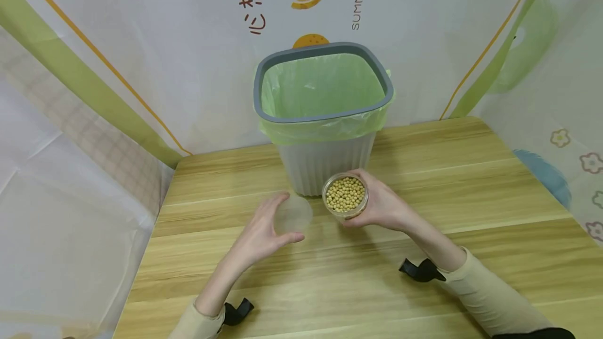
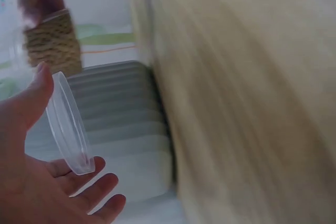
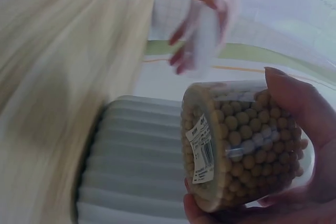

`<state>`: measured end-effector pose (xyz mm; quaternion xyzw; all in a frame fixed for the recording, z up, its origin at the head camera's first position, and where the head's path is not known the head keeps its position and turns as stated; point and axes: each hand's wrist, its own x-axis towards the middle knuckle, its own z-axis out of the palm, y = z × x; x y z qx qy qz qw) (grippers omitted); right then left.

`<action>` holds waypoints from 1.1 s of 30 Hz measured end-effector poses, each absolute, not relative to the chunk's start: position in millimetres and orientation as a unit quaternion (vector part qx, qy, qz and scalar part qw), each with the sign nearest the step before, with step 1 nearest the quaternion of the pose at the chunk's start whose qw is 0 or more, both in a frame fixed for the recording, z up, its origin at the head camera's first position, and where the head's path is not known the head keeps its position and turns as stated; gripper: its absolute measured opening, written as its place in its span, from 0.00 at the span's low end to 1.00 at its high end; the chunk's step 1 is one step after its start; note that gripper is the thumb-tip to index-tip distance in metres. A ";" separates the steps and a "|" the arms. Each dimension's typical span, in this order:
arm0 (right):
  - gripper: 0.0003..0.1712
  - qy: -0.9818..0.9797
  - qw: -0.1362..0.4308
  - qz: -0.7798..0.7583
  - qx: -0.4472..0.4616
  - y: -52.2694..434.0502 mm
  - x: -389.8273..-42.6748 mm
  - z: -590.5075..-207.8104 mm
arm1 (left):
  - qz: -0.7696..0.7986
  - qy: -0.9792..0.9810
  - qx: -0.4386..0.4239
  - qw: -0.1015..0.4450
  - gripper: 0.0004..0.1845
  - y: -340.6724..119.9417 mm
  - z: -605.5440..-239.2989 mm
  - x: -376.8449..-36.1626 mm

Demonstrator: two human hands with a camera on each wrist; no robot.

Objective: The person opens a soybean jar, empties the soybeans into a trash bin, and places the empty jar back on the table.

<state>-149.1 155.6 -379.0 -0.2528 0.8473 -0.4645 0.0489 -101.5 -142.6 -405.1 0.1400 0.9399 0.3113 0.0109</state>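
My right hand (image 1: 383, 204) grips a clear round tub of yellow soybeans (image 1: 345, 195), open at the top, just above the wooden table (image 1: 471, 182). The right wrist view shows the tub (image 3: 239, 145) held between thumb and fingers, a barcode label on its side. My left hand (image 1: 264, 232) holds the clear round lid (image 1: 293, 214) a little to the left of the tub. In the left wrist view the lid (image 2: 67, 124) is pinched edge-on between thumb and fingers. Directly behind both stands a grey ribbed bin (image 1: 325, 158) lined with a green bag (image 1: 325, 88).
The table's left edge (image 1: 155, 224) drops off beside a white plastic sheet. A printed curtain (image 1: 188, 30) forms the back wall close behind the bin. Bare wood stretches to the right and front of my hands.
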 end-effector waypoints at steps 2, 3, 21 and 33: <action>0.57 0.841 0.055 -0.473 -0.256 159.2 -149.1 -375.6 | 0.302 0.941 0.151 0.029 0.54 -141.2 -411.0 -103.3; 0.57 0.838 0.060 -0.479 -0.256 160.8 -149.1 -373.8 | 0.294 0.942 0.156 0.039 0.54 -140.5 -413.8 -104.0; 0.57 0.814 0.069 -0.510 -0.268 173.9 -142.9 -355.4 | 0.223 0.931 0.258 0.131 0.53 -127.8 -441.7 -108.7; 0.56 0.810 0.057 -0.519 -0.267 186.6 -138.3 -346.5 | 0.213 0.930 0.268 0.132 0.53 -119.0 -448.0 -111.7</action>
